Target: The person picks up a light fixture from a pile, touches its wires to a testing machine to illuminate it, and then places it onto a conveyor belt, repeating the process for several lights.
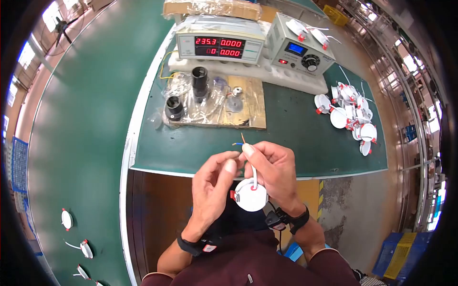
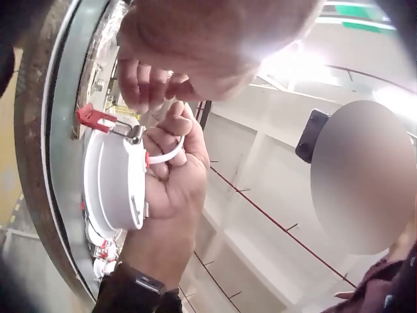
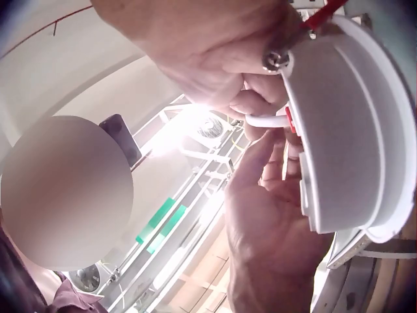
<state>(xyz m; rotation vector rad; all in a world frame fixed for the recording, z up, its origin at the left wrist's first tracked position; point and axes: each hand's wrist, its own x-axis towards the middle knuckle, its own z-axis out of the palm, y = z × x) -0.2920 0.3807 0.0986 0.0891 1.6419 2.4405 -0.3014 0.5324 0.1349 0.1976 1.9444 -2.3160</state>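
Note:
A round white recessed downlight [image 1: 251, 196] with red-tipped spring clips hangs from a short white cable [image 1: 254, 174]. My right hand [image 1: 279, 171] pinches this cable between thumb and fingers near its end. A brown wire [image 1: 243, 137] and a blue wire [image 1: 238, 144] stick out beyond the thumb. Close on the left is my left hand [image 1: 210, 186], its thumb and fingers loosely bent and apart, with nothing seen between them. The left wrist view shows the lamp's white body [image 2: 114, 176] from the side, below the right hand's palm.
Beyond the hands, a cardboard board [image 1: 255, 102] carries black cylinders [image 1: 200, 81] and clear plastic wrap. Behind it stand a power meter [image 1: 219, 45] with red digits and a grey box with a dial [image 1: 305, 50]. More downlights [image 1: 350, 114] lie heaped on the right of the green table.

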